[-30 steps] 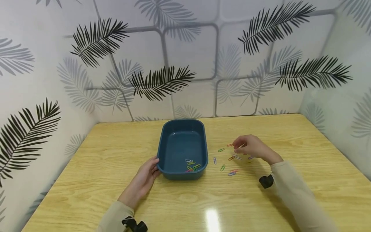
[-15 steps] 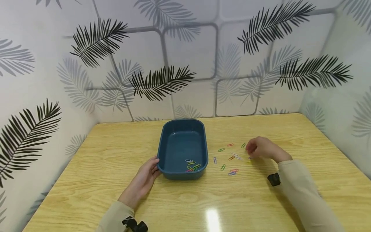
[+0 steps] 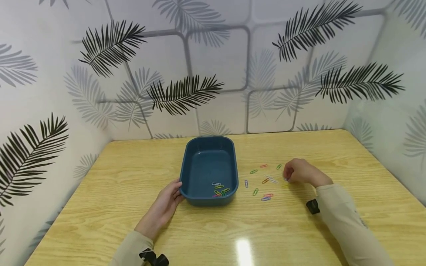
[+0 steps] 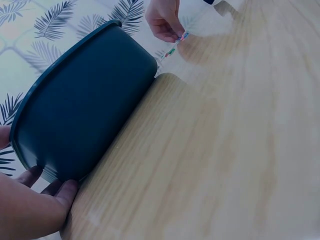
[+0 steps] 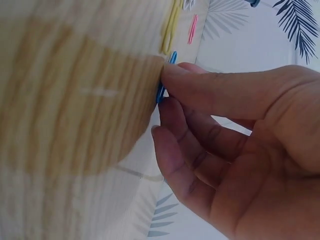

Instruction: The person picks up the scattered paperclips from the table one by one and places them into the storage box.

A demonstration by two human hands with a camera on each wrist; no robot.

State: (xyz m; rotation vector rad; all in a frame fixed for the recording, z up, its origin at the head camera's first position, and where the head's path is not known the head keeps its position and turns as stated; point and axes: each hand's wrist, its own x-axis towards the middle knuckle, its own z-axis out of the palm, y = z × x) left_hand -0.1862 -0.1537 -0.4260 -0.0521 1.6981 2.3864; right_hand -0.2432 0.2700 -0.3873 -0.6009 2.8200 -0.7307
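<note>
My left hand (image 3: 165,202) holds the near left corner of a dark blue plastic bin (image 3: 209,201). Its thumb lies at the rim, and in the left wrist view the fingers are against the outer wall. Right of the bin, my right hand (image 3: 304,173) is down at the wooden table. Thumb and fingers pinch a blue paper clip (image 5: 160,93) at the table surface, with the other fingers curled. Close by lie a yellow paper clip (image 5: 171,30) and a pink paper clip (image 5: 192,29). A green paper clip (image 3: 279,167) is just left of the right hand.
Several coloured paper clips, among them a yellow-green paper clip (image 3: 226,190), lie in the bin's near right corner. More are scattered between bin and right hand, including a purple paper clip (image 3: 246,184) and a red paper clip (image 3: 263,166). A patterned wall (image 3: 219,107) stands behind the table (image 3: 133,159).
My right hand has moved right and slightly down from the red paper clip to the blue one, uncovering the green paper clip. The left hand and bin have stayed put.
</note>
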